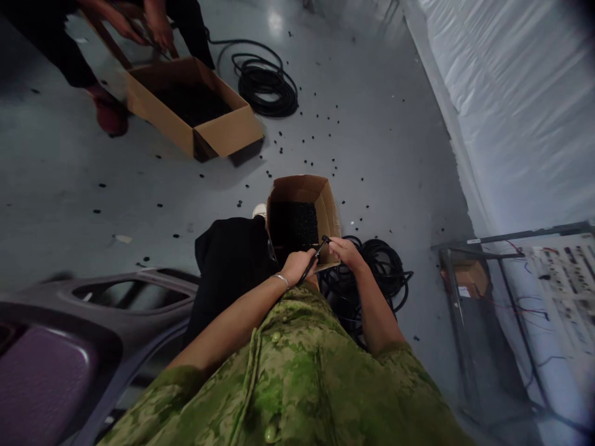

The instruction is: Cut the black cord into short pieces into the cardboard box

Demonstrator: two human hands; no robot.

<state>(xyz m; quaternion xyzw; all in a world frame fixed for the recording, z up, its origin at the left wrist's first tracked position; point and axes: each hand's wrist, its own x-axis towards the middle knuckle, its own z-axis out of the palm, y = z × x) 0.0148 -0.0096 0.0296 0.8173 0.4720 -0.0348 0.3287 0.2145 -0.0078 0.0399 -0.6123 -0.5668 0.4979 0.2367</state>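
My left hand (pixel 297 267), with a bracelet at the wrist, is closed round a thin black hose (pixel 310 265) at the near edge of a cardboard box. Just to the right, my right hand (pixel 344 250) pinches the upper end of that hose, where a small dark piece sits. Small black parts (pixel 294 223) fill much of the open box (pixel 328 207) beneath and beyond my hands. Loops of black hose (pixel 383 266) lie on the floor beside my right forearm.
At the upper left a person's hands (pixel 160 28) work over a larger cardboard box (pixel 227 133) of black parts. Another hose coil (pixel 267 87) lies beside it. Small black pieces dot the floor. A plastic chair (pixel 153 291) is at left, a metal frame (pixel 504 279) at right.
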